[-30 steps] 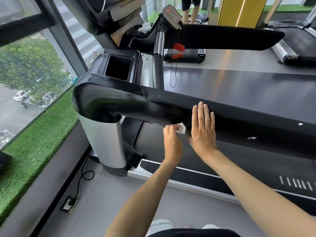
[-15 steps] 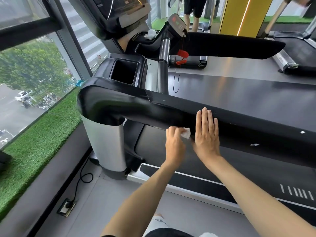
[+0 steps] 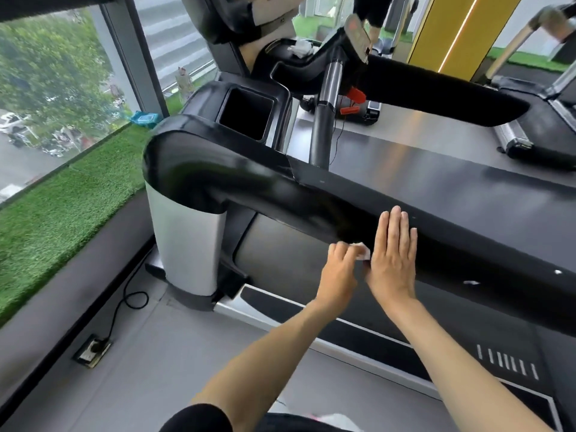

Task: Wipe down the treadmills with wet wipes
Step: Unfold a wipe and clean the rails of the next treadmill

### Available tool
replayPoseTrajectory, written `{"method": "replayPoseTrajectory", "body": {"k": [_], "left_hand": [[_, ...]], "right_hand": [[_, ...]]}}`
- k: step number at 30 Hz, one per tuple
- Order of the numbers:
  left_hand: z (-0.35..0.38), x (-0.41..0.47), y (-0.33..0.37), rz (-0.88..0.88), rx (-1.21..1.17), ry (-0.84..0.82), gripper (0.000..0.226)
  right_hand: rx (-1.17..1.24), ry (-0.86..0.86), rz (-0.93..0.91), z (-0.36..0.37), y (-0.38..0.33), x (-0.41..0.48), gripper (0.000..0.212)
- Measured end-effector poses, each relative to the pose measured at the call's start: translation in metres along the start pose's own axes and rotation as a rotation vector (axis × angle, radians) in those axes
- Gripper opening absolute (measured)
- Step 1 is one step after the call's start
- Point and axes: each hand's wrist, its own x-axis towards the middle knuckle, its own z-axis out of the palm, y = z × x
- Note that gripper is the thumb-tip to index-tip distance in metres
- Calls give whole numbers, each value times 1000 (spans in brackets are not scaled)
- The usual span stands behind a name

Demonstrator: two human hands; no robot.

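Note:
A black treadmill handrail (image 3: 311, 198) runs from upper left to lower right across the view. My left hand (image 3: 338, 271) grips a small white wet wipe (image 3: 363, 252) against the handrail's near side. Flat on the rail just right of the wipe lies my right hand (image 3: 393, 260), fingers straight and together. Most of the wipe is hidden under my left fingers.
The treadmill's silver upright post (image 3: 184, 244) stands at left, with a cup holder (image 3: 247, 113) above. A teal wipes pack (image 3: 145, 118) lies on the green turf ledge (image 3: 62, 213). A floor socket with cable (image 3: 92, 350) sits at lower left. A second treadmill (image 3: 436, 92) stands behind; a person's legs (image 3: 374, 14) show far back.
Both hands stay at the same spot on the handrail, the left making small rubbing shifts with the wipe. The camera has tilted down and moved a little closer.

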Motion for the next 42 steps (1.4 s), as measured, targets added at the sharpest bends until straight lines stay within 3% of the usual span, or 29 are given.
{"method": "replayPoseTrajectory", "body": {"k": [2, 6, 8, 12, 17, 20, 23, 26, 28, 35, 38, 42], "left_hand": [[-6, -5, -18, -65, 25, 68, 57], [-52, 24, -38, -479, -150, 478, 51], [-66, 43, -40, -578, -200, 581, 47], [-38, 45, -1, -496, -220, 497, 39], [20, -7, 12, -369, -192, 28, 41], [9, -13, 0, -555, -245, 170, 37], [-30, 5, -32, -763, -358, 439, 7], [-81, 36, -67, -805, -326, 702, 19], [-110, 59, -73, -756, -330, 767, 16], [-123, 96, -53, -671, -376, 620, 13], [-101, 85, -29, -607, -270, 562, 36], [-59, 59, 4, -539, -146, 455, 44]], "right_hand": [[-7, -21, -4, 0, 0, -1, 113], [-2, -7, 10, 2, -3, 2, 113], [41, 5, 30, 3, -8, 2, 110], [80, -9, -26, 0, -3, 1, 108], [47, -23, -190, -5, 23, 1, 103], [22, -30, -275, -9, 37, 1, 100], [36, -19, -279, -10, 37, 1, 97], [60, -27, -241, -11, 31, -1, 96], [68, -30, -221, -11, 28, -2, 96], [88, -70, -161, -13, 19, -2, 95], [103, -82, -150, -12, 17, -2, 97], [138, -51, -142, -9, 15, -3, 96]]}}
